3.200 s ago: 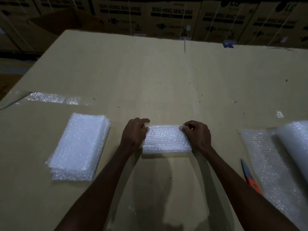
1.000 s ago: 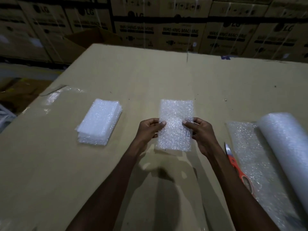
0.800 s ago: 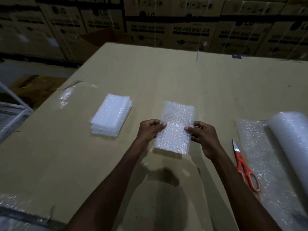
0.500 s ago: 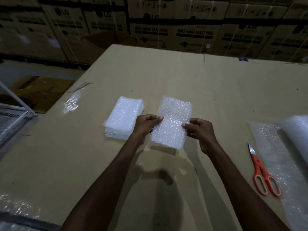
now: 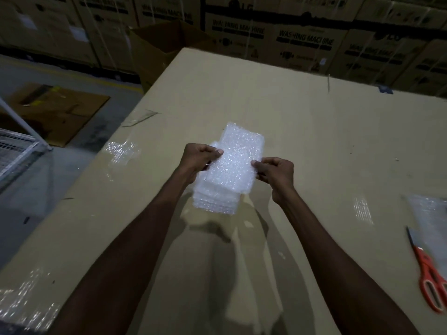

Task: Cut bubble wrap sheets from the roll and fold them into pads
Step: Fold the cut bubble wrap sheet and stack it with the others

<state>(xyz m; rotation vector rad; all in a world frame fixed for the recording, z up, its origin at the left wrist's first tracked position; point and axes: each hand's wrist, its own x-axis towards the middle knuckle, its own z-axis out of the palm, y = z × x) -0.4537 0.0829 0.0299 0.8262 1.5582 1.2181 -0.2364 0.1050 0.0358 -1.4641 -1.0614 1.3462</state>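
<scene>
While the stack of folded pads point(image 5: 215, 201) lies mostly hidden beneath it, the folded bubble wrap pad point(image 5: 235, 163) is held above the cardboard tabletop point(image 5: 302, 131), long axis pointing away from the person. Left hand point(image 5: 198, 160) and right hand point(image 5: 275, 174) pinch its side edges with curled fingers point(image 5: 260, 163). Orange scissors point(image 5: 430, 279) and a bubble wrap sheet point(image 5: 430, 213) are cut off at right.

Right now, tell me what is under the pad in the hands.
Under the held pad lies the stack of folded pads on the cardboard table; only its near and left edges show. The pad covers the rest. Left hand and right hand pinch its sides.
</scene>
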